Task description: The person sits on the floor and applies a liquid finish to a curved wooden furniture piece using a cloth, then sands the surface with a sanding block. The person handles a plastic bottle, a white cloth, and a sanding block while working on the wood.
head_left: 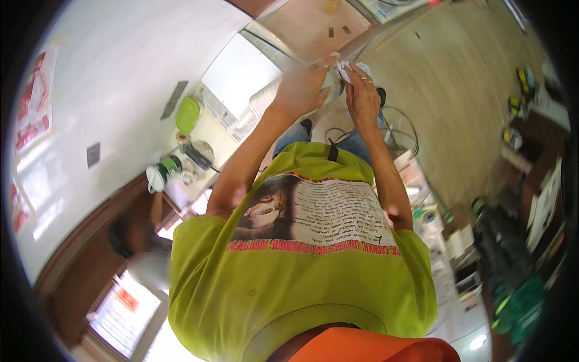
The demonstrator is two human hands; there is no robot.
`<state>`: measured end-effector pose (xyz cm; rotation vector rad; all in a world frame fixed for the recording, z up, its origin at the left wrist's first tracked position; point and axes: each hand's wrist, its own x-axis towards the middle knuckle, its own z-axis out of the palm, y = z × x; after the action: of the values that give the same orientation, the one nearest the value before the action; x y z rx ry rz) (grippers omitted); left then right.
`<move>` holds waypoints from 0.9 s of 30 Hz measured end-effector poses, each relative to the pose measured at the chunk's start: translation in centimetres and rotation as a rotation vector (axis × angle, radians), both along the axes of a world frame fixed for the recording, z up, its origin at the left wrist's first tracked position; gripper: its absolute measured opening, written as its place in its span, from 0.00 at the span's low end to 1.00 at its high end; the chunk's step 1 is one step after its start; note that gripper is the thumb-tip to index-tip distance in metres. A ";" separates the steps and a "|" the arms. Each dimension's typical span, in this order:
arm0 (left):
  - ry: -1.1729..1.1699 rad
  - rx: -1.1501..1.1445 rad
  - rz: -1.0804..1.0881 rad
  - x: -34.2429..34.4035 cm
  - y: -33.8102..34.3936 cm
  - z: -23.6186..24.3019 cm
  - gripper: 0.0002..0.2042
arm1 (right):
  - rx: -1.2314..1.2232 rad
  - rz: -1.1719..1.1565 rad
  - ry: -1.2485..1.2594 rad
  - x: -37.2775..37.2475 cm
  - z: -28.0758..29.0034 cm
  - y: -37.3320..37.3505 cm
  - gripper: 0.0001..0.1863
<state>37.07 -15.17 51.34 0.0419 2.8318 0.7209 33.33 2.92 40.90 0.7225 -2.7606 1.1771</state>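
My left hand [300, 90] is raised beyond the bench edge, smeared in part. Its fingers curl around a pale greyish thing [332, 77] between my two hands, whose kind I cannot make out. From the other side my right hand [362, 99], with a ring on one finger, is closed on a crumpled white cloth or paper wad [352, 71] and presses it near that greyish thing. Just below the left hand lies a white ribbed object [264, 98], next to a flat white panel [239, 69] on the bench.
Newspaper [216, 108] covers the bench at left, holding a green lid [187, 116], a dark handheld tool [198, 155] and a green-and-white can [163, 173]. Another person [145, 250] is at lower left. Cables [410, 123] loop over the floor; a black bag [503, 247] lies right.
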 end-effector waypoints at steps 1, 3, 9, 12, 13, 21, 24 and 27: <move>-0.030 -0.015 0.041 -1.6 1.0 -0.3 0.37 | 0.011 0.066 -0.036 -2.1 -0.5 0.9 0.20; -0.052 -0.067 0.138 -5.4 2.9 -0.7 0.36 | -0.001 0.207 -0.096 -7.1 -1.4 2.0 0.21; -0.199 -0.145 0.312 -11.7 7.9 -0.8 0.35 | -0.096 0.503 -0.208 -13.1 -6.0 6.3 0.22; -0.337 -0.161 0.329 -14.0 7.1 -1.5 0.37 | -0.204 0.609 -0.296 -14.5 -7.7 5.8 0.22; -0.418 -0.191 0.331 -14.8 6.7 -1.9 0.38 | -0.231 0.624 -0.326 -14.5 -8.7 5.6 0.22; -0.704 -0.250 0.251 -13.8 1.9 -6.8 0.45 | -0.364 0.757 -0.818 -13.1 -5.3 3.4 0.18; -0.889 -0.276 0.237 -17.6 2.6 -5.5 0.43 | -0.390 0.746 -0.905 -12.5 -6.4 3.0 0.16; -0.854 -0.291 0.263 -17.4 3.3 -5.3 0.42 | -0.487 0.674 -0.872 -11.5 -7.9 2.8 0.15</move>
<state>19.66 -11.88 46.04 -0.5541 2.0873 0.2539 21.87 5.71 33.00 1.3716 -2.5662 2.7286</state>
